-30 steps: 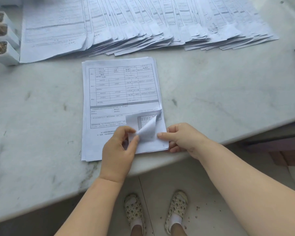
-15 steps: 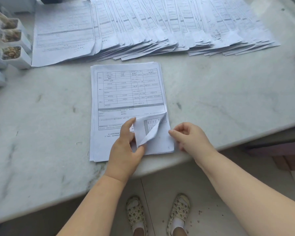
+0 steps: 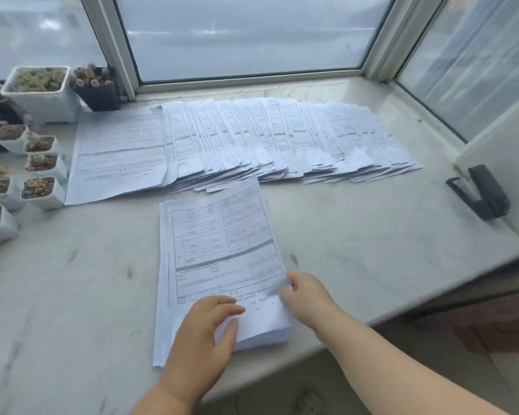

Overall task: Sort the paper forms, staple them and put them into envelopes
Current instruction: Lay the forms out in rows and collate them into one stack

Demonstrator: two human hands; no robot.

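A stack of printed paper forms [image 3: 219, 250] lies near the front edge of the marble sill [image 3: 372, 250]. Its top sheet is skewed clockwise and lifted off the stack. My right hand [image 3: 307, 298] pinches that sheet at its lower right corner. My left hand [image 3: 204, 339] rests on the lower part of the stack, fingers spread, thumb against the lifted sheet. Behind the stack, a long fanned row of forms [image 3: 252, 142] runs across the sill. A dark stapler [image 3: 480, 191] lies at the far right.
Several small white pots with succulents [image 3: 39, 187] crowd the left side, with a larger white pot [image 3: 42, 91] and a black pot [image 3: 95, 88] behind them. The window frame [image 3: 246, 82] borders the back and right. The sill's curved front edge runs just below my hands.
The curled corner is gone; the top sheet is now lifted and turned clockwise by my right hand. My left hand flattened onto the stack. The view tilted up, showing the window and stapler.
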